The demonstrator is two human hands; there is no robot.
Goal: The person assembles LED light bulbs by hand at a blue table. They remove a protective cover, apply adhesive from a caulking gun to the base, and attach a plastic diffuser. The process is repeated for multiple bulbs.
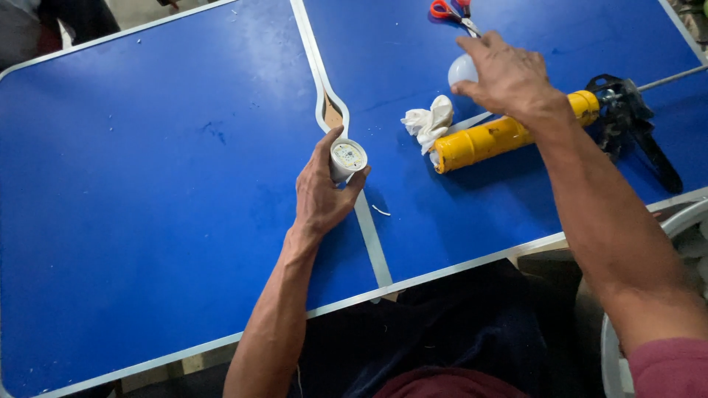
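My left hand (322, 190) grips a white bulb base (346, 158) near the middle seam of the blue table (147, 184); its round circuit board with small yellow chips faces up. My right hand (509, 74) reaches across the right half of the table and closes its fingers on a white frosted bulb dome (462, 70). The dome is partly hidden under my fingers. A yellow sealant tube (487, 140) in a black caulking gun (627, 118) lies just below my right wrist.
A crumpled white cloth (429, 121) lies at the tube's nozzle end. Orange-handled scissors (453, 11) rest at the far edge. The table's pale seam (324, 88) has a notch. A white chair rim (682, 221) sits at the right.
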